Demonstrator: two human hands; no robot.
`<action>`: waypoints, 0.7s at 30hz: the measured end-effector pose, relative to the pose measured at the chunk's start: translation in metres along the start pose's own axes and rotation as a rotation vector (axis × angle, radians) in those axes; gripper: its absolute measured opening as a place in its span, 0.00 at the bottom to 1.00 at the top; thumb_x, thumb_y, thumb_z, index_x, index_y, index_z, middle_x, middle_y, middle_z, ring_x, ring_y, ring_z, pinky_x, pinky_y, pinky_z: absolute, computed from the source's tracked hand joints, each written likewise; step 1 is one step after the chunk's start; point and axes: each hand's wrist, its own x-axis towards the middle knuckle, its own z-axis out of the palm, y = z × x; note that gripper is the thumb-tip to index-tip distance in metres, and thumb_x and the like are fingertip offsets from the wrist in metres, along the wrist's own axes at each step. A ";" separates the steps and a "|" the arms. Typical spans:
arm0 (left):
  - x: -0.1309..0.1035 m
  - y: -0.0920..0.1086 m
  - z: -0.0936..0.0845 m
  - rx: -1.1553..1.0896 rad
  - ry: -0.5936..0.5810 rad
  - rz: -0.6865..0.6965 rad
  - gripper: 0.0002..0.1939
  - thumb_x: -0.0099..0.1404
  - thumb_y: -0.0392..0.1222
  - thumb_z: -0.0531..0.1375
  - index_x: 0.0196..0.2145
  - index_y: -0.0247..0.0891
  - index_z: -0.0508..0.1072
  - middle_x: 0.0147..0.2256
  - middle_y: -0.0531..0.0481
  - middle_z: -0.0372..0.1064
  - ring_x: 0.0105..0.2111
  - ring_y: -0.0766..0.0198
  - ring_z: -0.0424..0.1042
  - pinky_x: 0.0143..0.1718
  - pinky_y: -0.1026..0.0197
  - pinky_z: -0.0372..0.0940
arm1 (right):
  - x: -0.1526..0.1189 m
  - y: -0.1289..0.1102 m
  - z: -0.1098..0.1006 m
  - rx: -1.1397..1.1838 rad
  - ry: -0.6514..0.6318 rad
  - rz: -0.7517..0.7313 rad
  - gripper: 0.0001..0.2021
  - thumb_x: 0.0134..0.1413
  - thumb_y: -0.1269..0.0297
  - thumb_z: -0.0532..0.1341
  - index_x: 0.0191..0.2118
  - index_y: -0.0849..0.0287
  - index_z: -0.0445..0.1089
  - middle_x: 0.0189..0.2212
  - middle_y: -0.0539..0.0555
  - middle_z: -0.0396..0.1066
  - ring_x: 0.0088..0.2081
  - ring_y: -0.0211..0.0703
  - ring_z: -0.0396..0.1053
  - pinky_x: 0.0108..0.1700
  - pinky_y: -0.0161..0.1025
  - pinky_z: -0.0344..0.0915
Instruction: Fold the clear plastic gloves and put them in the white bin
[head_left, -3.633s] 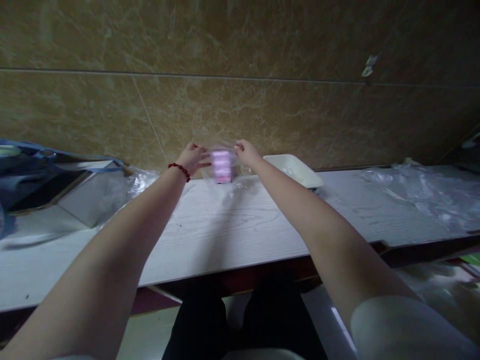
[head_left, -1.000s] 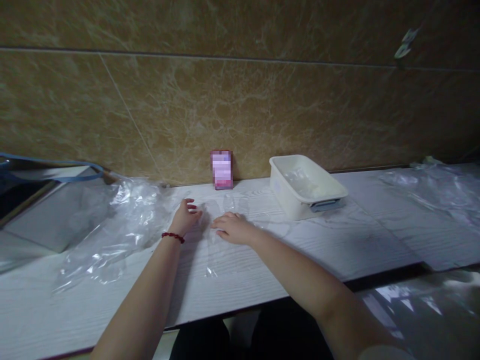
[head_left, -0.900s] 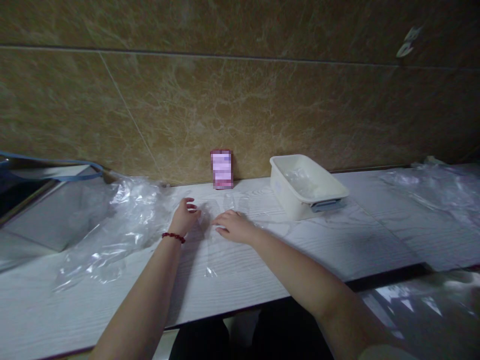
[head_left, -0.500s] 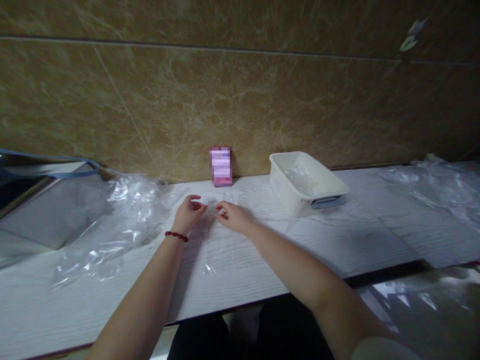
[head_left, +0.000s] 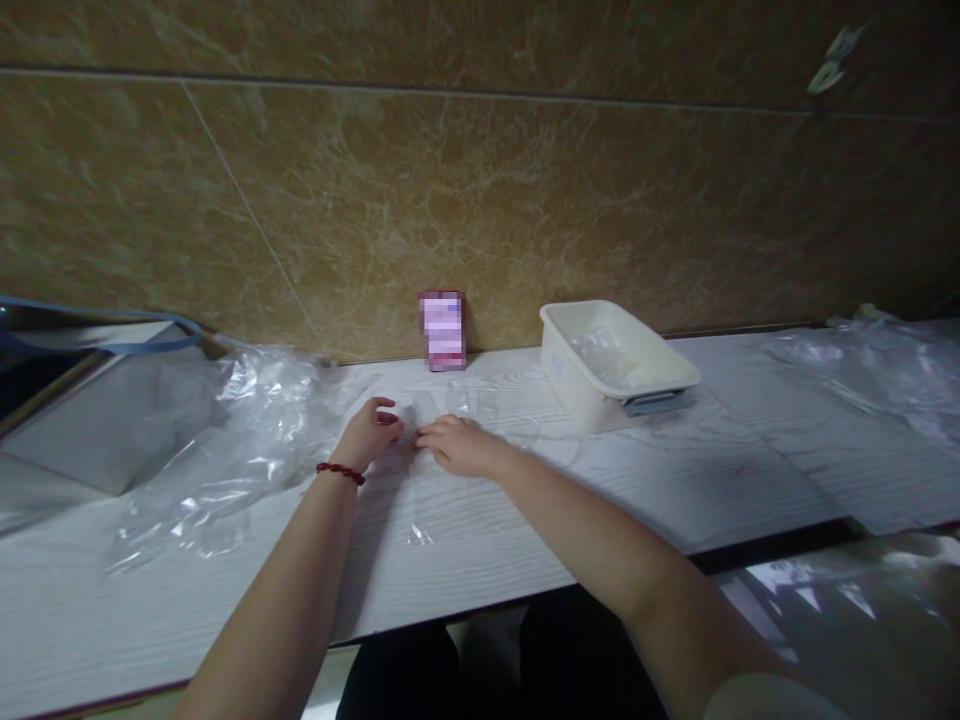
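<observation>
A clear plastic bag lies flat on the white wood-grain table, its edges hard to make out. My right hand rests over its upper part, fingers stretched to the left and fingertips down on the plastic. Just left of it is my left hand, with a red bead bracelet on the wrist. Its fingers are loosely bent and apart, and I see nothing held in them. Small clear plastic pieces lie beyond my right hand.
A phone leans against the marbled wall. On the right stands a cream bin holding clear plastic pieces. Crumpled clear plastic spreads at left beside a white box. More plastic film lies far right, near the table edge.
My hands have moved slightly toward me, the left also a little leftward. My right fingers went from a bent, near-pinching shape to stretched out and lowered onto the bag.
</observation>
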 end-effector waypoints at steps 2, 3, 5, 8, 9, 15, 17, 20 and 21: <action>-0.001 0.002 0.000 0.031 0.017 0.047 0.19 0.47 0.42 0.58 0.38 0.37 0.61 0.26 0.51 0.67 0.23 0.66 0.67 0.23 0.65 0.61 | 0.000 0.000 0.000 0.034 0.013 -0.001 0.14 0.50 0.73 0.52 0.43 0.58 0.66 0.44 0.54 0.65 0.46 0.42 0.58 0.48 0.42 0.55; -0.001 0.004 0.000 0.043 0.025 0.070 0.18 0.47 0.43 0.57 0.38 0.37 0.62 0.26 0.52 0.68 0.23 0.66 0.67 0.23 0.65 0.60 | 0.001 0.001 0.000 0.061 0.025 0.004 0.13 0.50 0.73 0.52 0.42 0.59 0.66 0.43 0.54 0.66 0.45 0.41 0.59 0.48 0.41 0.55; -0.004 0.009 0.000 0.060 0.031 0.119 0.19 0.48 0.46 0.57 0.37 0.38 0.62 0.25 0.52 0.68 0.23 0.66 0.67 0.23 0.65 0.59 | 0.002 0.001 0.000 0.139 0.063 0.048 0.13 0.49 0.72 0.53 0.42 0.61 0.65 0.39 0.55 0.68 0.43 0.40 0.61 0.48 0.39 0.56; -0.008 0.015 0.003 0.052 -0.002 0.174 0.20 0.47 0.49 0.58 0.38 0.38 0.61 0.25 0.52 0.69 0.24 0.65 0.67 0.24 0.65 0.59 | 0.003 0.004 0.003 0.293 0.139 0.212 0.13 0.49 0.72 0.53 0.44 0.62 0.61 0.38 0.55 0.68 0.41 0.38 0.64 0.44 0.37 0.60; -0.009 0.016 0.004 0.042 -0.024 0.183 0.21 0.47 0.49 0.58 0.38 0.39 0.60 0.25 0.52 0.69 0.24 0.65 0.68 0.24 0.65 0.59 | 0.004 0.004 0.005 0.348 0.166 0.271 0.14 0.49 0.72 0.53 0.44 0.61 0.59 0.38 0.55 0.68 0.40 0.37 0.65 0.42 0.36 0.61; -0.012 0.019 0.015 0.056 -0.152 0.234 0.22 0.48 0.49 0.58 0.40 0.39 0.58 0.27 0.51 0.71 0.24 0.64 0.69 0.24 0.64 0.60 | 0.004 0.006 0.004 0.447 0.242 0.368 0.25 0.49 0.75 0.52 0.55 0.57 0.49 0.38 0.52 0.68 0.36 0.33 0.66 0.39 0.32 0.62; -0.011 0.018 0.017 0.067 -0.194 0.264 0.23 0.50 0.51 0.56 0.41 0.38 0.58 0.27 0.51 0.71 0.24 0.65 0.69 0.23 0.64 0.60 | 0.004 0.006 0.000 0.371 0.227 0.326 0.21 0.49 0.76 0.50 0.50 0.57 0.58 0.39 0.51 0.68 0.39 0.33 0.65 0.42 0.32 0.60; -0.006 0.013 0.012 0.075 -0.178 0.311 0.20 0.55 0.52 0.51 0.41 0.37 0.60 0.28 0.50 0.71 0.25 0.65 0.69 0.25 0.64 0.61 | 0.003 0.008 -0.003 0.243 0.210 0.359 0.16 0.48 0.76 0.50 0.42 0.59 0.67 0.39 0.51 0.69 0.41 0.35 0.64 0.44 0.32 0.58; -0.004 0.010 0.008 0.106 -0.152 0.338 0.19 0.56 0.52 0.50 0.40 0.37 0.62 0.29 0.48 0.71 0.27 0.65 0.69 0.26 0.63 0.62 | 0.003 0.009 -0.004 0.206 0.199 0.383 0.15 0.48 0.75 0.51 0.41 0.60 0.68 0.38 0.52 0.69 0.40 0.36 0.65 0.44 0.32 0.58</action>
